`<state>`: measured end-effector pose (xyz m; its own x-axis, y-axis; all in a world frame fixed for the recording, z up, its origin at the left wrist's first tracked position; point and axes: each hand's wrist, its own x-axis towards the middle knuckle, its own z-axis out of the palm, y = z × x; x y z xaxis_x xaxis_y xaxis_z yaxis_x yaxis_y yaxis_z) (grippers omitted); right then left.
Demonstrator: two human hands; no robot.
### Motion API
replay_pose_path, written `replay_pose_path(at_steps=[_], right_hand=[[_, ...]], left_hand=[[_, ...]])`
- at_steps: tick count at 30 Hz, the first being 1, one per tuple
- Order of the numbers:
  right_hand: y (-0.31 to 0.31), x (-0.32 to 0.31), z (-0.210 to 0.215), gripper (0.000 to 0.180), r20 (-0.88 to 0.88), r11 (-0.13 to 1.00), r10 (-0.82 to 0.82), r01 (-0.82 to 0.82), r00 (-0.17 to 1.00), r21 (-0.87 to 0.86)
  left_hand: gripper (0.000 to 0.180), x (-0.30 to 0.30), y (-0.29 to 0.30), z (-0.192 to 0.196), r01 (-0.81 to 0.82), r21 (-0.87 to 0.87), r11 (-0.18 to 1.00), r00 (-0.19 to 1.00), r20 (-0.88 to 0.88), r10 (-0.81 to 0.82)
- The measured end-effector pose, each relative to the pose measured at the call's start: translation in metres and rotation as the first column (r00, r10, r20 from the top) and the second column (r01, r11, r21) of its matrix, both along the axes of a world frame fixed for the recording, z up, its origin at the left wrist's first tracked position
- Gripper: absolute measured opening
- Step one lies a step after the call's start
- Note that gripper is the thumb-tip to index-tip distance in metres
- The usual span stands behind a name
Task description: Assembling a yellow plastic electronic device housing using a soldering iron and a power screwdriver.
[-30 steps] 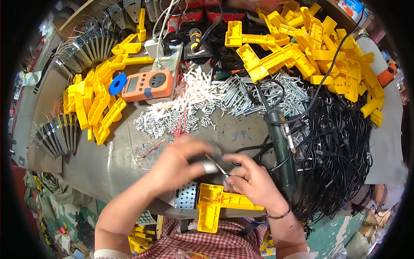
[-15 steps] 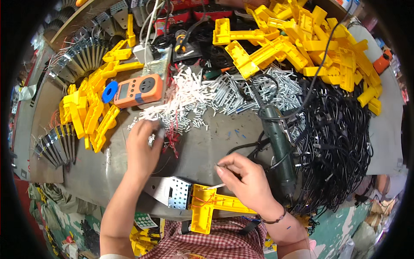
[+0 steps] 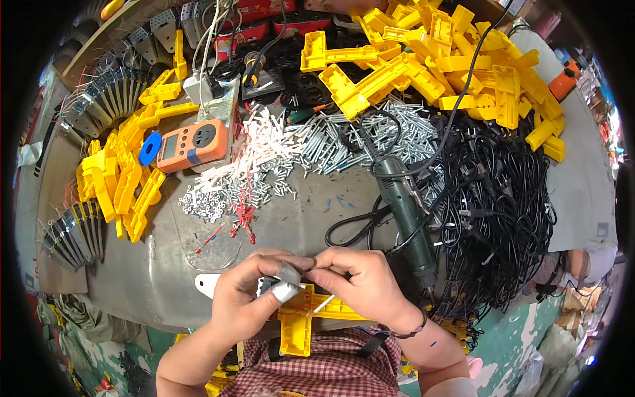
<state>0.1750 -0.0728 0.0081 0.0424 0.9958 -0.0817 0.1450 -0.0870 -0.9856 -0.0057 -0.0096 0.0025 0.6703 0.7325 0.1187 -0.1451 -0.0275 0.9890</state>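
While the red-and-white checked apron (image 3: 311, 364) fills the lower edge, one yellow plastic T-shaped shell (image 3: 296, 334) sits at lower centre, overlapping the near rim of the grey metal tabletop (image 3: 291, 221). Above it I see the left hand (image 3: 243, 296) and right hand (image 3: 362, 281), fingertips pinched together; I cannot tell what is between them. A thin white rod (image 3: 324, 304) shows below the right fingers. Bare metal gives me room at centre and left, bounded by the dark green power tool (image 3: 401, 195) and black cables (image 3: 503, 205) rightward, silver screws (image 3: 324, 139) beyond. Half a second ago, the left hand was at the small silver nuts (image 3: 205, 202), mid-left; now it meets the right.
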Motion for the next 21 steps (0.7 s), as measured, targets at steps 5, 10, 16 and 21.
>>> replay_pose_path(at_steps=[5,10,16,21], right_hand=[[-0.0033,-0.0025,0.0006,0.012,0.245,0.981,-0.107,0.062,0.964,0.183],[-0.0027,-0.0097,0.0032,0.011,0.387,0.955,-0.149,0.030,0.910,0.297],[-0.0029,-0.0107,0.0053,0.013,0.449,0.955,-0.137,-0.003,0.883,0.297],[-0.0030,-0.0101,0.0015,0.013,0.580,0.923,-0.124,-0.121,0.805,0.365]], left_hand=[[0.013,-0.0030,-0.0029,0.0094,-0.095,-0.214,0.972,0.993,-0.083,0.079],[0.015,-0.0038,-0.0008,0.0044,-0.145,-0.325,0.935,0.988,-0.100,0.118],[0.017,-0.0021,-0.0029,0.0052,-0.146,-0.330,0.933,0.988,-0.106,0.117],[0.023,-0.0009,0.0001,0.0055,0.008,0.435,0.900,0.914,-0.369,0.170]])
